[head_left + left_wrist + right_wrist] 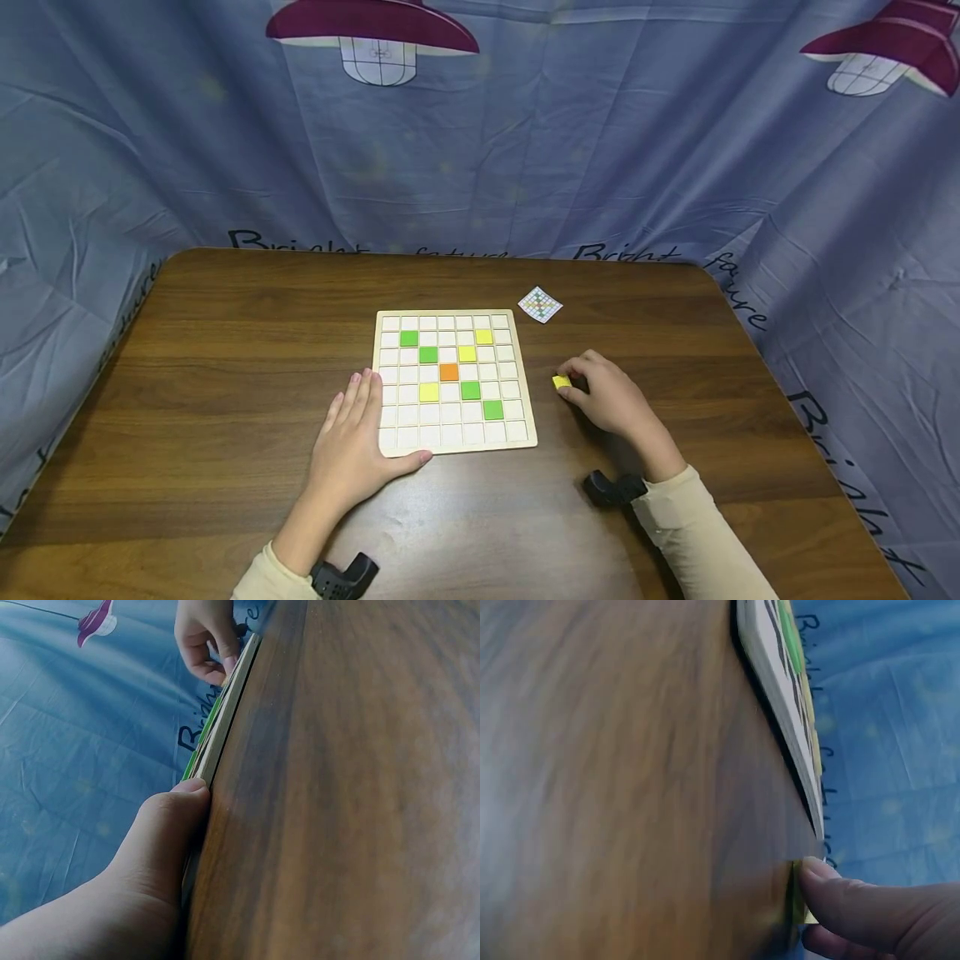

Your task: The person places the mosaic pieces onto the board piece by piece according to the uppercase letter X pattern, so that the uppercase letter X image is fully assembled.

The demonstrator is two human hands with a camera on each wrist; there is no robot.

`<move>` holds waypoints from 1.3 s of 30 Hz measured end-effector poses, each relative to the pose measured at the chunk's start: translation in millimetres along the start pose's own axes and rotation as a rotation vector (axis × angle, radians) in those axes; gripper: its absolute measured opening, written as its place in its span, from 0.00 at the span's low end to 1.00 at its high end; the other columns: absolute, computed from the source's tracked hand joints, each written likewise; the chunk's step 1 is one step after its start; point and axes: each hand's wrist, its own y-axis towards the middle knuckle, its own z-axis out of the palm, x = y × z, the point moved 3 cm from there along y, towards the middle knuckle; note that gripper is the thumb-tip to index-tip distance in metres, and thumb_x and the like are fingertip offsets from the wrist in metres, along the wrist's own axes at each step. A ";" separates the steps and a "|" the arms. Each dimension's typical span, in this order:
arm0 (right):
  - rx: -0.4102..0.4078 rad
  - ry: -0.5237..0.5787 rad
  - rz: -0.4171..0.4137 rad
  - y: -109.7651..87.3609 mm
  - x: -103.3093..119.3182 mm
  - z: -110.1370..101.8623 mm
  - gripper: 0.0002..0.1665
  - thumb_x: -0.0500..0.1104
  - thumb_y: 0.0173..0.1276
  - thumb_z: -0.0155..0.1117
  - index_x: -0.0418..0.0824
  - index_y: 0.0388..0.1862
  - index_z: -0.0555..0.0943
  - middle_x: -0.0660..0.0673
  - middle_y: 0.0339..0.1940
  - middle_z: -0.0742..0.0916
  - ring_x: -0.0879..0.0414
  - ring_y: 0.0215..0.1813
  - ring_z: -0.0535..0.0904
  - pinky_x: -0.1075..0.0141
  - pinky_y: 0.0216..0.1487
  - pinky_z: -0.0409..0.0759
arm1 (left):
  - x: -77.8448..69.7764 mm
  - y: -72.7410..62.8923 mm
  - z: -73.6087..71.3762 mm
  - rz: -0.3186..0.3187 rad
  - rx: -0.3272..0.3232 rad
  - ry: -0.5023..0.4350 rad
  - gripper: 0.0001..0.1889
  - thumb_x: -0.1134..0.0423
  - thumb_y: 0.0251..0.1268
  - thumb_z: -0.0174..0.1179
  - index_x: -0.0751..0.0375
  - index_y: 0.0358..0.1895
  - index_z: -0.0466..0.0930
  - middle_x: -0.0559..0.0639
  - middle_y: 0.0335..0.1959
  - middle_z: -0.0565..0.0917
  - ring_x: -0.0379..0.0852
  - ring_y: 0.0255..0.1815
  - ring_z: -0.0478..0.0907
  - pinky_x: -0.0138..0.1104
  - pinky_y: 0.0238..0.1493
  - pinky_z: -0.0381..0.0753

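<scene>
A pale wooden grid board (457, 448) lies flat on the table, with several green tiles (470, 390), three yellow tiles (428, 392) and one orange tile (448, 372) set in its squares. My left hand (351, 450) rests at the board's near left corner. Its straight fingers lie along the left edge and the thumb (191, 786) touches the near edge. To the right of the board, my right hand (611, 398) pinches a yellow tile (561, 382) between thumb and fingers. In the right wrist view this tile (799, 892) is tilted on edge, partly hidden by the thumb.
A small card (540, 305) printed with a coloured grid lies beyond the board's far right corner. The brown wooden table (247, 333) ends at a blue curtain (480, 167) behind and at both sides. Black wrist devices (613, 489) sit under both wrists.
</scene>
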 end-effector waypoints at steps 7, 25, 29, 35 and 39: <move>-0.046 0.156 0.029 12.3 20.3 0.9 0.10 0.48 0.64 0.72 0.48 0.35 0.79 0.52 0.29 0.81 0.58 0.31 0.74 0.66 0.33 0.71 | 0.4 0.7 0.5 -0.003 -0.001 0.005 0.70 0.19 0.41 0.60 0.70 0.78 0.47 0.63 0.81 0.50 0.58 0.83 0.45 0.52 0.80 0.48; 0.035 0.165 -0.310 30.6 169.0 63.2 0.08 0.49 0.62 0.73 0.50 0.34 0.82 0.59 0.26 0.83 0.67 0.29 0.75 0.73 0.31 0.72 | -4.8 1.2 -0.4 0.016 0.004 0.019 0.70 0.19 0.43 0.59 0.70 0.78 0.46 0.63 0.81 0.50 0.58 0.83 0.46 0.51 0.81 0.47; 0.026 0.101 -0.327 30.5 175.1 68.3 0.08 0.49 0.62 0.73 0.50 0.35 0.84 0.59 0.28 0.82 0.66 0.32 0.75 0.74 0.32 0.72 | -4.4 1.0 -0.8 0.015 -0.003 0.018 0.69 0.19 0.43 0.60 0.70 0.78 0.47 0.63 0.81 0.51 0.58 0.82 0.46 0.52 0.80 0.48; -0.003 0.010 -0.365 29.4 179.0 72.2 0.07 0.50 0.64 0.72 0.50 0.37 0.88 0.57 0.32 0.84 0.64 0.36 0.77 0.73 0.32 0.75 | -4.3 0.0 -0.3 0.024 -0.032 0.018 0.69 0.21 0.42 0.62 0.72 0.77 0.49 0.64 0.80 0.54 0.59 0.82 0.49 0.52 0.80 0.50; -0.029 -0.029 -0.388 26.7 178.3 71.1 0.08 0.51 0.65 0.70 0.51 0.38 0.90 0.57 0.34 0.86 0.62 0.37 0.78 0.71 0.33 0.78 | -4.7 -0.3 0.5 0.031 -0.044 0.018 0.69 0.21 0.41 0.63 0.73 0.77 0.51 0.65 0.79 0.55 0.60 0.81 0.50 0.53 0.79 0.51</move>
